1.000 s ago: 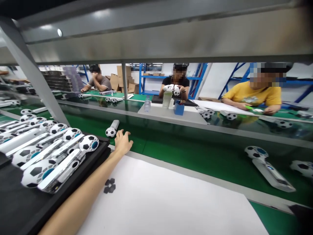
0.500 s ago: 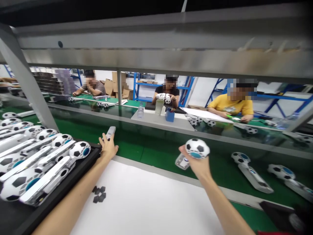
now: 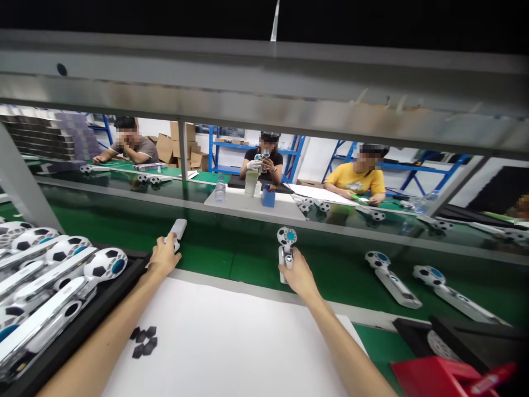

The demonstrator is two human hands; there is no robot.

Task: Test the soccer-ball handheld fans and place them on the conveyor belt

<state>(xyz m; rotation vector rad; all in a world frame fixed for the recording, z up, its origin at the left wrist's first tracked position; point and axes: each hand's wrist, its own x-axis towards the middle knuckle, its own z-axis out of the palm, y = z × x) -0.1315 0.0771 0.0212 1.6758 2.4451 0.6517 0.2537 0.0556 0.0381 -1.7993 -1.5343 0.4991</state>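
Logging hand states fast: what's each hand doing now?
Left hand: closed on a soccer-ball gadget.
Right hand: holding an upright soccer-ball gadget.

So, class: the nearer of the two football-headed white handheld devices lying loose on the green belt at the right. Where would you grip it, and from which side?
Grip the nearer football-headed white device by its long flat handle, from above; the round head would likely slip.

left hand (image 3: 164, 257): covers the ball end of the left fan (image 3: 177, 230); only the white handle shows, pointing to 1 o'clock.
right hand (image 3: 298, 274): hides the lower handle of the right fan (image 3: 286, 246).
tray of fans (image 3: 103, 300): cut off at 9 o'clock.
red object (image 3: 444, 377): cut off at 5 o'clock, too blurred to identify.
black pieces (image 3: 143, 341): too small to tell.
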